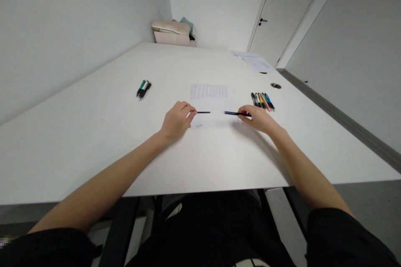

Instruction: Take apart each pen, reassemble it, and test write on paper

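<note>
Between finger and thumb, my left hand (pixel 177 120) pinches a thin pen refill (pixel 204 112), dark near the hand and pale further along. My right hand (pixel 257 118) is closed around a dark pen barrel (pixel 231 113) that points left, in line with the refill. Whether the refill's pale end touches the barrel is hard to see. Below them a small spring-like piece (pixel 199 125) lies on a printed paper sheet (pixel 209 104). Another tiny grey piece (pixel 189 126) rests close to my left thumb.
A group of pens (pixel 144 89) lies on the white table (pixel 94 133) at left. Several colored pens (pixel 263 102) sit side by side just beyond my right hand. Further back are loose papers (pixel 255 61), a round table grommet (pixel 275 86) and a box with fabric (pixel 172 37).
</note>
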### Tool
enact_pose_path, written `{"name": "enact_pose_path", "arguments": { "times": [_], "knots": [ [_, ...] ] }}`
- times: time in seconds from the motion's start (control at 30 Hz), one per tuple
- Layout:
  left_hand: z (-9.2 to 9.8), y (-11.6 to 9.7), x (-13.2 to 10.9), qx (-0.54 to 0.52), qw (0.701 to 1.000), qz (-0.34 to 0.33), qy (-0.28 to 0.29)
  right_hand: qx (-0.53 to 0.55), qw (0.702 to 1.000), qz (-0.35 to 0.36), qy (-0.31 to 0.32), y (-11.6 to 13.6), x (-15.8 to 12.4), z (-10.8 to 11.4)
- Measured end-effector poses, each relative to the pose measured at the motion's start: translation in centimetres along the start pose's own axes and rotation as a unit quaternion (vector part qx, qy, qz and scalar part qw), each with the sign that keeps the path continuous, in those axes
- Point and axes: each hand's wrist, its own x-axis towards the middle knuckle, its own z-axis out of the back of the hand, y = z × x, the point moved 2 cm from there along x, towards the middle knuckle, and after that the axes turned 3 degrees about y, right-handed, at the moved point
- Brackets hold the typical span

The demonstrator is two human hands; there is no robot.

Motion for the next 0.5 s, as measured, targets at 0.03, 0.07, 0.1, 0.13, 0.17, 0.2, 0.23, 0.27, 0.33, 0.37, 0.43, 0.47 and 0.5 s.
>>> {"name": "enact_pose_path", "arguments": {
  "times": [0.03,0.07,0.1,0.13,0.17,0.2,0.23,0.27,0.33,0.37,0.43,0.47,0.5],
  "knots": [
    [0.0,0.0,0.0,-0.001,1.000,-0.001,0.000,-0.002,1.000,0.003,-0.001,0.0,0.0,0.0],
    [-0.1,-0.1,0.0,-0.002,1.000,-0.002,0.001,-0.002,1.000,0.008,-0.002,0.1,0.0,-0.1],
    [-0.1,-0.2,0.0,-0.004,1.000,-0.003,0.002,-0.002,1.000,0.013,-0.003,0.2,0.0,-0.1],
    [-0.2,-0.2,0.0,-0.006,1.000,-0.005,0.004,0.000,1.000,0.019,-0.003,0.3,0.1,-0.1],
    [-0.2,-0.3,0.0,-0.009,1.000,-0.007,0.006,0.002,1.000,0.024,-0.004,0.4,0.1,-0.2],
    [-0.3,-0.3,-0.1,-0.011,1.000,-0.009,0.007,0.004,1.000,0.029,-0.005,0.6,0.1,-0.2],
    [-0.4,-0.4,-0.1,-0.014,1.000,-0.010,0.007,0.005,0.999,0.032,-0.007,0.8,0.1,-0.3],
    [-0.5,-0.4,-0.1,-0.017,1.000,-0.010,0.006,0.005,0.999,0.036,-0.008,0.9,0.2,-0.3],
    [-0.6,-0.5,-0.2,-0.022,1.000,-0.010,0.004,0.004,0.999,0.045,-0.012,1.3,0.2,-0.4],
    [-0.6,-0.6,-0.2,-0.024,1.000,-0.010,0.002,0.003,0.999,0.050,-0.015,1.5,0.3,-0.5],
    [-0.7,-0.8,-0.2,-0.027,1.000,-0.012,0.001,0.005,0.998,0.062,-0.022,1.9,0.3,-0.6],
    [-0.7,-0.8,-0.2,-0.027,1.000,-0.014,0.000,0.006,0.997,0.067,-0.026,2.1,0.4,-0.6],
    [-0.7,-0.9,-0.1,-0.028,0.999,-0.018,0.000,0.008,0.997,0.071,-0.029,2.3,0.4,-0.7]
  ]
}}
